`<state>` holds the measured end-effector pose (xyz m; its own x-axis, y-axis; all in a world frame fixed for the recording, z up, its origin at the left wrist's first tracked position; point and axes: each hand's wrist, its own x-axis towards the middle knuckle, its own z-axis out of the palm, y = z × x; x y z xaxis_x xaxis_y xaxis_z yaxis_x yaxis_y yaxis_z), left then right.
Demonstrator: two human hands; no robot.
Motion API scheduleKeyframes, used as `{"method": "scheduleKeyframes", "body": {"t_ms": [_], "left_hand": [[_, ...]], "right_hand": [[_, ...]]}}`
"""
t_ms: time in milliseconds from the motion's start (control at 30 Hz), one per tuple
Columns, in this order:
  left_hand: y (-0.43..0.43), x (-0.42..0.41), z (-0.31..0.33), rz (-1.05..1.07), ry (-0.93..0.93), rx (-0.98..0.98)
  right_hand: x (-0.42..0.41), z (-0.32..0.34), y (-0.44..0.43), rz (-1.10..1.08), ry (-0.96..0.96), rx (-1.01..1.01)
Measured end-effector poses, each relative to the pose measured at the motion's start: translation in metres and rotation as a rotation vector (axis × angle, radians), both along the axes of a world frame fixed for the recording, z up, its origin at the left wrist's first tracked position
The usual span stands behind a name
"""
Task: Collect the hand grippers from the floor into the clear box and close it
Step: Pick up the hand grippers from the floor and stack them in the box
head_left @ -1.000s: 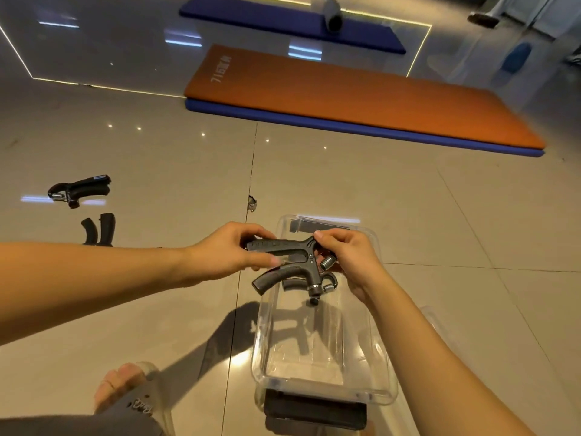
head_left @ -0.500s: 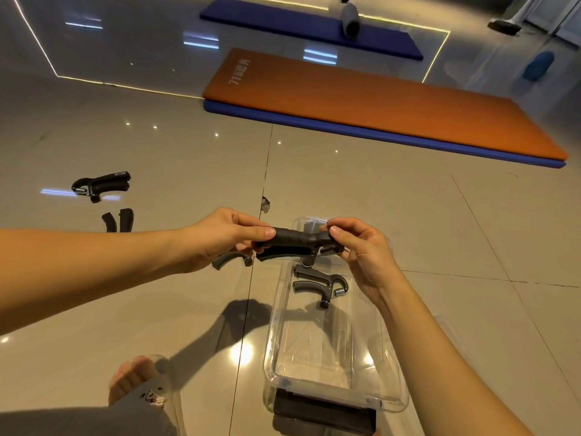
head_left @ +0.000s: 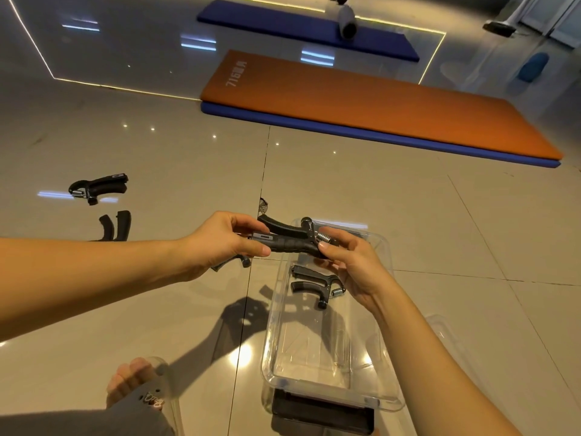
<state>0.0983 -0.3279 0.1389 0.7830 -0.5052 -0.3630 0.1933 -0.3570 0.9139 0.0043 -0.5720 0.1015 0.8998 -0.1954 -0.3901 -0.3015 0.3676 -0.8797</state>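
My left hand (head_left: 220, 243) and my right hand (head_left: 352, 262) hold one black hand gripper (head_left: 289, 239) between them above the far end of the clear box (head_left: 267, 341). The left pinches a handle tip; the right pinches the spring end. Part of another dark gripper (head_left: 234, 262) shows under my left palm. Inside the box lies a hand gripper (head_left: 317, 283) with a steel spring. Two more lie on the floor at the left: one (head_left: 97, 187) in full view, the other (head_left: 116, 226) partly hidden by my left forearm.
The box has a black latch (head_left: 320, 413) at its near end, and a clear lid (head_left: 446, 328) lies on the floor to its right. An orange mat (head_left: 377, 102) and a blue mat (head_left: 298, 29) lie beyond. My sandalled foot (head_left: 141, 388) is near left.
A gripper that was between my hands a second ago now lies in the box. Both hands hold another gripper, now slightly higher and tilted over the box's far end.
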Motion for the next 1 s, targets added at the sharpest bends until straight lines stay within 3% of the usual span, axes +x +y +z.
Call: {"method": "scheduleKeyframes", "body": {"t_ms": [100,233,400,600,733,867,1000], "left_hand": [[-0.002,0.0,0.001,-0.028,-0.054,0.03],[-0.007,-0.002,0.003,-0.062,-0.073,0.052],[-0.017,-0.005,0.001,-0.154,-0.115,0.08],[-0.033,-0.001,-0.011,-0.197,-0.122,0.084],[-0.038,0.006,-0.034,-0.186,-0.125,0.203],[-0.045,0.003,-0.058,-0.357,-0.121,0.373],[-0.054,-0.002,-0.07,-0.398,-0.088,0.365]], "right_hand": [[0.001,-0.006,-0.005,0.051,-0.057,-0.134],[0.0,-0.003,-0.004,0.204,-0.093,-0.527],[-0.004,-0.002,-0.003,0.381,-0.076,-0.851],[-0.018,-0.014,-0.015,0.363,-0.038,-0.815],[-0.032,-0.036,-0.029,0.309,0.077,-0.865],[-0.04,-0.067,-0.034,0.353,0.247,-0.915],[-0.045,-0.103,-0.03,0.429,0.377,-0.978]]}}
